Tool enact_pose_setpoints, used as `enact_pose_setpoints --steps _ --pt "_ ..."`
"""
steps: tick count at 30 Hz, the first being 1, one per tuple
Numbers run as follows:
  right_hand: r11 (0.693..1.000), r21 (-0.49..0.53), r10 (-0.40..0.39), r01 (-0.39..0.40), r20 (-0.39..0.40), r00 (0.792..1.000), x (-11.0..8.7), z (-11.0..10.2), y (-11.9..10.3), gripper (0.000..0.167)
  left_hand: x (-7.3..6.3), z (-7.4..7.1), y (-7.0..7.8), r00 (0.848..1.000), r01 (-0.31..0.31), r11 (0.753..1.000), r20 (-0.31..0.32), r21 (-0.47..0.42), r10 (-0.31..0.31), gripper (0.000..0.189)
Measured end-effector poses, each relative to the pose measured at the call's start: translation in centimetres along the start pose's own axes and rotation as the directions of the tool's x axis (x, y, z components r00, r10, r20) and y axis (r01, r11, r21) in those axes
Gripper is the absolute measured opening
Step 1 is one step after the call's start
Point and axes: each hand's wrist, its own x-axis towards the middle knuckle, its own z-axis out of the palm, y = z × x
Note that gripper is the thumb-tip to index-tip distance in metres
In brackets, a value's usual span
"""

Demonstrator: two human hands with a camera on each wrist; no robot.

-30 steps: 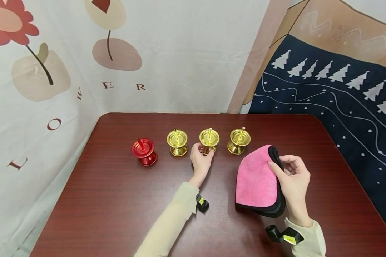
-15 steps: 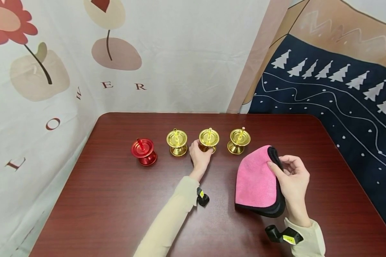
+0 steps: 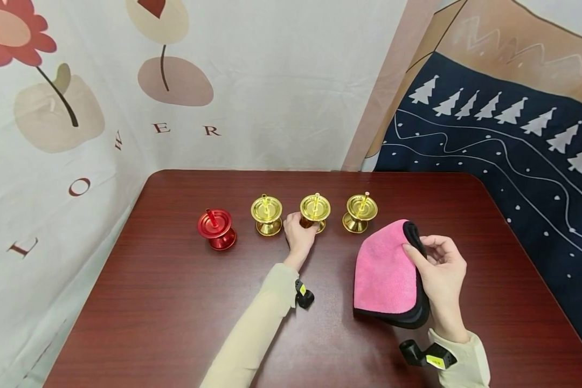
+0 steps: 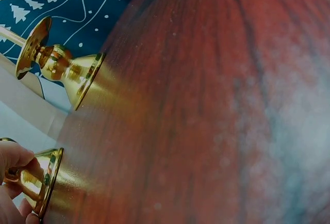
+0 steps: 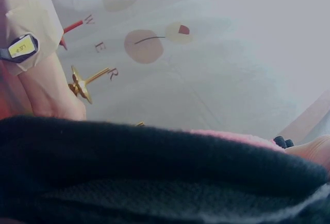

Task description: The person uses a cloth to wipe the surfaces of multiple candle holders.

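In the head view my left hand (image 3: 299, 236) is at the base of the middle gold candle holder (image 3: 315, 206), which stands upright. The left wrist view shows the fingers (image 4: 18, 156) curled about the lower part of this holder, gripping it above its flared foot (image 4: 50, 177). My right hand (image 3: 444, 274) pinches a folded pink cloth (image 3: 385, 269) with black edging by its right side, between thumb and fingers. That cloth's dark edge (image 5: 154, 157) fills the lower part of the right wrist view and hides much of the table there.
Another gold candle holder (image 3: 267, 214) stands left of the gripped one and a third gold holder (image 3: 360, 213) stands to its right. Farther left is a red candle holder (image 3: 217, 229). All are on a dark red-brown table (image 3: 174, 323), with a printed curtain (image 3: 271, 81) behind.
My left hand has shifted slightly away and to the left at the middle holder's base. The right hand and the cloth look nearly still.
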Motion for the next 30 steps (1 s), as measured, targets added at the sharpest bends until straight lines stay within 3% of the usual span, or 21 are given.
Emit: enact_pose_setpoints --steps 6,19,27,30 --pt "1.000 0.002 0.011 -0.011 0.003 1.000 0.0 0.0 0.0 0.024 0.0 -0.1 -0.1 1.000 -0.021 1.000 0.005 0.020 0.021 0.030" --pt "0.999 -0.021 0.045 -0.044 0.028 0.999 0.0 0.3 -0.2 0.019 0.1 -1.3 1.1 0.992 0.031 0.999 0.123 -0.043 -0.026 0.025" --pt "0.992 -0.119 -0.021 0.029 0.068 0.997 0.2 0.9 -0.2 0.017 -0.4 -2.5 2.0 0.989 0.017 0.991 0.147 -0.132 0.002 0.025" --pt "0.992 -0.108 -0.056 0.065 0.089 0.994 0.3 1.3 -0.2 0.017 -0.6 -2.9 2.3 0.988 0.010 0.988 0.156 -0.157 0.015 0.025"
